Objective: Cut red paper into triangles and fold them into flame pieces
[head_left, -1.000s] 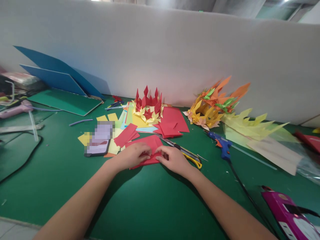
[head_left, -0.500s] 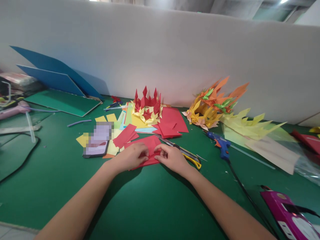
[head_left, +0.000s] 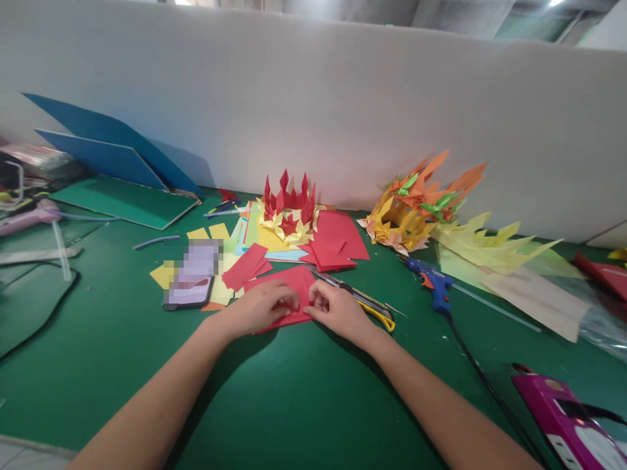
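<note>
A sheet of red paper [head_left: 296, 281], partly folded, lies on the green table between my hands. My left hand [head_left: 264, 305] rests on its left part with curled fingers, the fingertips against the paper. My right hand [head_left: 337, 309] pinches the paper's right edge between thumb and bent fingers. Beyond the left hand are loose red paper strips [head_left: 246, 266]. A yellow-handled utility knife [head_left: 377, 307] lies just right of my right hand. Behind the paper stands a red and yellow paper crown [head_left: 289, 212].
A phone [head_left: 189, 294] lies left among yellow paper squares. On the right are a blue glue gun [head_left: 435, 284] with its cord, orange paper crowns [head_left: 416, 202], a yellow paper strip [head_left: 494, 245] and a magenta power strip [head_left: 558, 411]. Blue boards [head_left: 108, 153] lean at the back left.
My left fingers have shifted slightly to the right over the red paper. My right fingers have curled a little closer together at its edge. Everything else stays where it was.
</note>
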The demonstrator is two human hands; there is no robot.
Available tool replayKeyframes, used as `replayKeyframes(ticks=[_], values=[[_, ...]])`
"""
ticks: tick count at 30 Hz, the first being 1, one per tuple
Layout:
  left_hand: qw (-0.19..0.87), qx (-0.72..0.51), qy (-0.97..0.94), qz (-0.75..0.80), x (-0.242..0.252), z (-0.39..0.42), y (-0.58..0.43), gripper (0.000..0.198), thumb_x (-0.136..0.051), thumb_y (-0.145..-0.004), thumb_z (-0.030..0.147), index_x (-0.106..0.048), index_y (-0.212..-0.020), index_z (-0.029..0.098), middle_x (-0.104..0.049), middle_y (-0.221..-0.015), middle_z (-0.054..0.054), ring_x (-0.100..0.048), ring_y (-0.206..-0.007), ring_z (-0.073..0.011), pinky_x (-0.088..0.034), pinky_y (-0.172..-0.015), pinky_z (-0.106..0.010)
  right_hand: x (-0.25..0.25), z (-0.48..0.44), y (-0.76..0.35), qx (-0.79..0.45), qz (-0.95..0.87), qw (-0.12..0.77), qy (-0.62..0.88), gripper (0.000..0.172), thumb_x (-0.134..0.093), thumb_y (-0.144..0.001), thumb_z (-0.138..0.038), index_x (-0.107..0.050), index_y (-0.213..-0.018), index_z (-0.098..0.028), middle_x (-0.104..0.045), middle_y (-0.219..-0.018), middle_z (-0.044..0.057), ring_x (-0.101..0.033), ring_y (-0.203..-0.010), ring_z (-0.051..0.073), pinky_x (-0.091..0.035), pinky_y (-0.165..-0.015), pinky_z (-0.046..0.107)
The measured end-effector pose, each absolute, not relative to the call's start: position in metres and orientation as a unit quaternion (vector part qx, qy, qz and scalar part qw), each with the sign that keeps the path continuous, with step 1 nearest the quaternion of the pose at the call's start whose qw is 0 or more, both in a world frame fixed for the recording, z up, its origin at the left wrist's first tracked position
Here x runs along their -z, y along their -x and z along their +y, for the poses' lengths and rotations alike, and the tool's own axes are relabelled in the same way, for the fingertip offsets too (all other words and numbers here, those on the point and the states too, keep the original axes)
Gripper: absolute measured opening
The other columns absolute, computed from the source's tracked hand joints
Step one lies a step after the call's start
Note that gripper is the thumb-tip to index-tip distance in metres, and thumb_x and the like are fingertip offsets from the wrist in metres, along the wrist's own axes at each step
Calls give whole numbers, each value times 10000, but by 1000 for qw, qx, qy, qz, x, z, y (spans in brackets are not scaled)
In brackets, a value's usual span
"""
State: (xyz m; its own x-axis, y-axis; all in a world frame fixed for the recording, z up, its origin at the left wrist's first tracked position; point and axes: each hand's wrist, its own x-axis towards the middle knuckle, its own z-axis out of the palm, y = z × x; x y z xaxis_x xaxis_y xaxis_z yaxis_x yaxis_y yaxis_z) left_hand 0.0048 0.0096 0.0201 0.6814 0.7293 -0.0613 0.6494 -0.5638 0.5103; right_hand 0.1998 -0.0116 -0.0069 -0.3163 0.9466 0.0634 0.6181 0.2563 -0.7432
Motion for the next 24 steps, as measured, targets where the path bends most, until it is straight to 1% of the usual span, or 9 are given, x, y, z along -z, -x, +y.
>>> replayKeyframes(ticks=[2,5,7,9,16,21,24], values=[[262,-71,-879,392,-21,10,-5,188,-437,-817,165,-619,-847,203,-599,-963,-27,-574,-809,-155,-427,-699,-254,7,-12,-202,-317,-753,258,516,117,-637,-738,-177,-522,-739,-195,-508,-579,-72,-488,-536,100,-329,-521,208],[262,-66,-878,396,-21,11,-5,196,-451,-804,158,-639,-842,197,-608,-953,-31,-587,-808,-157,-435,-700,-254,5,-12,-205,-316,-770,244,498,50,-625,-762,-171,-598,-723,-185,-572,-607,-43,-520,-574,110,-361,-548,216],[255,-69,-881,394,-20,12,-4,192,-463,-806,174,-649,-851,200,-615,-939,-29,-589,-799,-156,-436,-693,-252,4,-12,-208,-311,-787,247,472,72,-607,-783,-148,-656,-744,-184,-640,-683,-15,-565,-636,119,-400,-610,226],[248,-76,-883,390,-19,12,-3,192,-473,-809,188,-658,-857,206,-621,-926,-24,-589,-789,-152,-435,-692,-250,3,-12,-211,-302,-805,252,444,121,-593,-801,-134,-698,-785,-193,-675,-753,8,-596,-696,128,-425,-670,238],[250,-72,-882,393,-19,12,-3,203,-479,-801,160,-671,-848,205,-634,-924,-23,-597,-789,-150,-435,-696,-246,4,-13,-216,-250,-844,252,402,129,-613,-811,-149,-728,-826,-204,-629,-761,25,-582,-722,138,-440,-677,255],[245,-75,-883,394,-19,12,-3,206,-475,-799,142,-663,-859,202,-639,-943,-24,-599,-790,-148,-439,-690,-240,3,-12,-214,-291,-820,259,420,118,-618,-799,-125,-712,-803,-197,-631,-768,12,-583,-722,128,-436,-684,247],[249,-72,-881,395,-19,12,-4,197,-477,-799,142,-658,-855,197,-634,-946,-30,-599,-792,-150,-442,-687,-239,2,-12,-213,-315,-794,259,452,102,-637,-764,-89,-687,-756,-178,-606,-721,-7,-557,-665,113,-422,-635,230]])
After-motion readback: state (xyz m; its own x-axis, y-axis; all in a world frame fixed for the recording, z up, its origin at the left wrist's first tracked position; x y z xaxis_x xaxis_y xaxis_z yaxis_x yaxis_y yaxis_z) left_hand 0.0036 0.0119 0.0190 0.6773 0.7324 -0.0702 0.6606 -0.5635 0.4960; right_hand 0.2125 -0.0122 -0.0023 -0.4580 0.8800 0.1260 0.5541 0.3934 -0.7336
